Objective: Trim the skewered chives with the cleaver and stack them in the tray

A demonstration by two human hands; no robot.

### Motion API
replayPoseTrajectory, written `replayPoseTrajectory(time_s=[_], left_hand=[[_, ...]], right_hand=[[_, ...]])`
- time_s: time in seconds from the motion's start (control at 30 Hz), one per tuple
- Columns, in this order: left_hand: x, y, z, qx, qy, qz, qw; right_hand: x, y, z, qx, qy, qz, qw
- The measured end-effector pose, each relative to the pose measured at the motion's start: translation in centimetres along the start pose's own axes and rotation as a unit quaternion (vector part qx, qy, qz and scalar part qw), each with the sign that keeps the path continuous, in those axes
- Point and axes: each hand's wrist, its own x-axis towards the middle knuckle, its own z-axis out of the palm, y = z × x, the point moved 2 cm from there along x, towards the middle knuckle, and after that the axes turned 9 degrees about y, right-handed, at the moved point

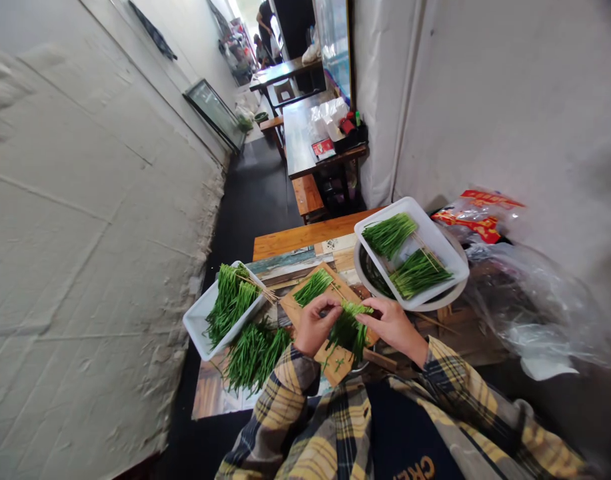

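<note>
Over a wooden cutting board (pixel 291 305), both my hands work at one skewer of green chives (pixel 353 328), its leaves hanging down between them. My left hand (pixel 315 325) pinches at its left end; the stick itself is too fine to make out there. On the right end, my right hand (pixel 394 328) has thumb and fingers closed on the pale cut ends. Another bundle of chives (pixel 313 287) lies on the board beyond, a thin stick beside it. Loose chives (pixel 253 353) are heaped on the table left of the board.
At left, a white tray (pixel 198 320) holds skewered chives with sticks jutting right. A second white tray (pixel 458 261) of chive skewers rests on a round basin (pixel 361 267). Plastic bags (pixel 530 287) lie at right. Beyond are a bench (pixel 308 233), another table (pixel 298 130) and people.
</note>
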Motion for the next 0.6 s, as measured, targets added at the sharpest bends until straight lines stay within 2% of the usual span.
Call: replayPoseTrajectory(time_s=[0.3, 0.6], left_hand=[[0.6, 0.8, 0.4, 0.011, -0.013, 0.012, 1.0], [1.7, 0.3, 0.6, -0.027, -0.088, -0.057, 0.994]], right_hand=[[0.3, 0.2, -0.3, 0.013, 0.004, -0.01, 1.0], [0.5, 0.2, -0.4, 0.023, -0.006, -0.02, 1.0]])
